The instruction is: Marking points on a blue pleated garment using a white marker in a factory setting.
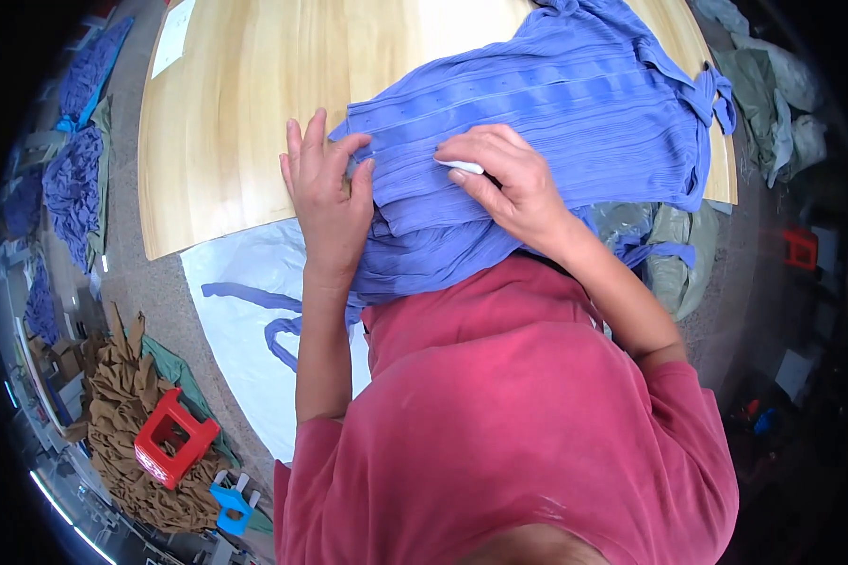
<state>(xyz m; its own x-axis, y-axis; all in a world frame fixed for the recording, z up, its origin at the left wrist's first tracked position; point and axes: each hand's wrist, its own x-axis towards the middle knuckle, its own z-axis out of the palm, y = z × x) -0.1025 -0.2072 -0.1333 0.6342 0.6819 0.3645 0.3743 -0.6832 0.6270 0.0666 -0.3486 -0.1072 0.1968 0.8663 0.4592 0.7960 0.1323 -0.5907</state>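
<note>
I see the blue garment (584,113) lying from mid-worktop (245,132) to the right edge, its long axis running rightward from the left hand's (328,184) parted fingers, while the nearer-to-middle right hand (518,184) pinches a small white piece (462,167) over it.

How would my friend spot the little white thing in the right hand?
Find the pale wooden table, then the blue garment on it. Over that, the right hand pinches a small white piece, its whiteness plain against the blue.
</note>
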